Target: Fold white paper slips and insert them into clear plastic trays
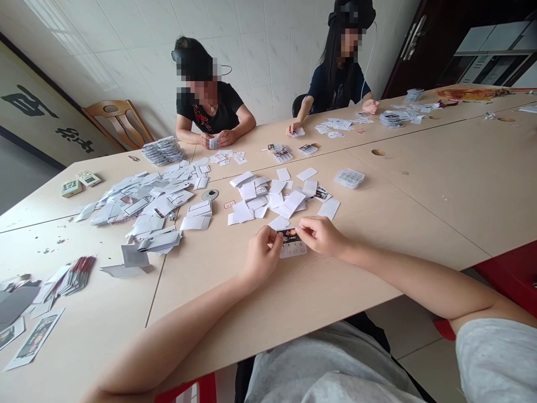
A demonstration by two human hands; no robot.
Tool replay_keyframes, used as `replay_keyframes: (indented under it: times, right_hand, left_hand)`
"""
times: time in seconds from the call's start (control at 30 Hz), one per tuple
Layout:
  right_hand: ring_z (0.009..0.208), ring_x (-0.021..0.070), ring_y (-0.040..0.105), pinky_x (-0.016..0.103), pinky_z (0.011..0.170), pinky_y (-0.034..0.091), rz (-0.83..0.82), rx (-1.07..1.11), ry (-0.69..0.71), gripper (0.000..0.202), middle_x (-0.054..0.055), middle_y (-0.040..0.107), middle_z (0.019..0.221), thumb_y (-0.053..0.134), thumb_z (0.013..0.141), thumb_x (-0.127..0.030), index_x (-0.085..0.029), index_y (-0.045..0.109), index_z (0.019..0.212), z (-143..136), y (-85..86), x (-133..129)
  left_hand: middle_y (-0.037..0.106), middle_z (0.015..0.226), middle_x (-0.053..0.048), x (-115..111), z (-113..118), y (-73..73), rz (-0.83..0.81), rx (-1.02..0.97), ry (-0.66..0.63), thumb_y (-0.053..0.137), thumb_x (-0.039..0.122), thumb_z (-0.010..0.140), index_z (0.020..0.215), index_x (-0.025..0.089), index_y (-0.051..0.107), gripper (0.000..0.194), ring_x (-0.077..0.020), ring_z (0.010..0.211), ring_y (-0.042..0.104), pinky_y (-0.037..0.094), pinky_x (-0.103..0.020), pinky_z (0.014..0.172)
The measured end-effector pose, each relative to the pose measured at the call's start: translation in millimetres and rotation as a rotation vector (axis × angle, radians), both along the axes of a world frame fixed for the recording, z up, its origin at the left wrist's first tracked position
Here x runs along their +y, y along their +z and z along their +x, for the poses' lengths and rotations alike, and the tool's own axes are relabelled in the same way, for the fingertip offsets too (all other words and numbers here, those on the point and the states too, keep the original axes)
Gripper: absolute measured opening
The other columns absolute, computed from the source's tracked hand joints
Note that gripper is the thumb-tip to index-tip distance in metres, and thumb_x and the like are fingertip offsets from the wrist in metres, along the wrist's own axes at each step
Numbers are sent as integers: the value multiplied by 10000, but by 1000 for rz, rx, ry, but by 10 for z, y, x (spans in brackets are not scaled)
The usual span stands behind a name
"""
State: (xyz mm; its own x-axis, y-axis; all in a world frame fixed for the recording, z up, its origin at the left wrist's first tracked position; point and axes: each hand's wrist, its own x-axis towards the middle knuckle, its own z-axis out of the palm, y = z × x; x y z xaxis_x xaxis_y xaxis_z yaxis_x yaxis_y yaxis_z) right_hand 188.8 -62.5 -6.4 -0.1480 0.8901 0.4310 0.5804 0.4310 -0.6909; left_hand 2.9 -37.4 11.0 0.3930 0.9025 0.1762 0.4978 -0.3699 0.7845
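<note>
My left hand [265, 254] and my right hand [322, 235] meet near the table's front edge. Between them is a black printed card [289, 235] with an orange and white design, its two sides pinched by my fingers. Under the card's lower edge shows a small clear plastic case [294, 250] with rounded compartments; whether card and case are joined, I cannot tell. Just beyond my fingers lies a loose pile of white cards [274, 197], a few of them print side up. A stack of clear cases [349, 178] sits to the right of that pile.
A large heap of white folded cards [142, 193] spreads to the left. Stacked filled cases [163, 151] stand behind it, near two small devices [81, 183]. Across the table, one person [212, 106] holds a small case and another person [338, 78] handles cards. Round holes [378, 152] pierce the tabletop.
</note>
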Motion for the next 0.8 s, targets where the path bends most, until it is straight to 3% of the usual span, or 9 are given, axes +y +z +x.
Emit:
replay_keyframes:
  times: [0.8]
  right_hand:
    - [526,106,325,253,509,253,13,-11,-11,311,-29,345,543,440,816,-216,-205,245,574,-26,39,-5]
  left_hand:
    - [412,590,39,-8,6,-5,4,6,14,468,307,819,632,184,357,250,-93,553,357,303,-219,536]
